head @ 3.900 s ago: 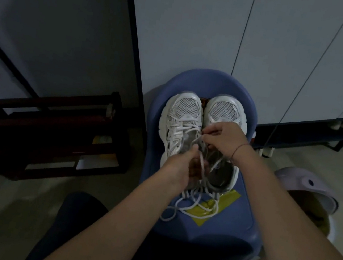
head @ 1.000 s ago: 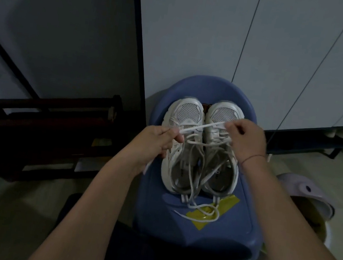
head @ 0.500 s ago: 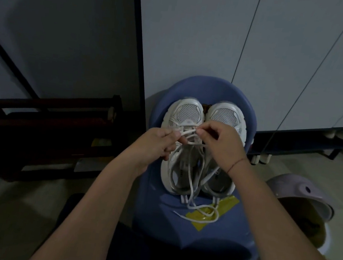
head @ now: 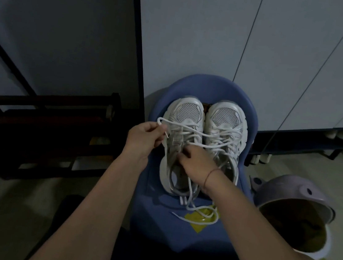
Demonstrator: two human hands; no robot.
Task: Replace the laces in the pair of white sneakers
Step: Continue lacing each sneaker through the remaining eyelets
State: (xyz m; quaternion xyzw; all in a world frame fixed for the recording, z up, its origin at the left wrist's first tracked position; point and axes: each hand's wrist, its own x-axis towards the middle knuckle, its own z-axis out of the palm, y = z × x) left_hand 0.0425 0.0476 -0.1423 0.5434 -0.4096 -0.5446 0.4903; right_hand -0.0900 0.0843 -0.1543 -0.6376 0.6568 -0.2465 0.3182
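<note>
My left hand [head: 143,137] pinches the lace [head: 190,128] at nine o'clock for slack; right hand's [head: 196,165] curled fingers [head: 183,153] probably steady the sneaker [head: 187,112], grip unclear.

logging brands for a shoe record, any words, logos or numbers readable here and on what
None can be read.
sneakers: no legible brand or size mark shows.
yellow patch on the chair: no words visible; too dim to tell more.
</note>
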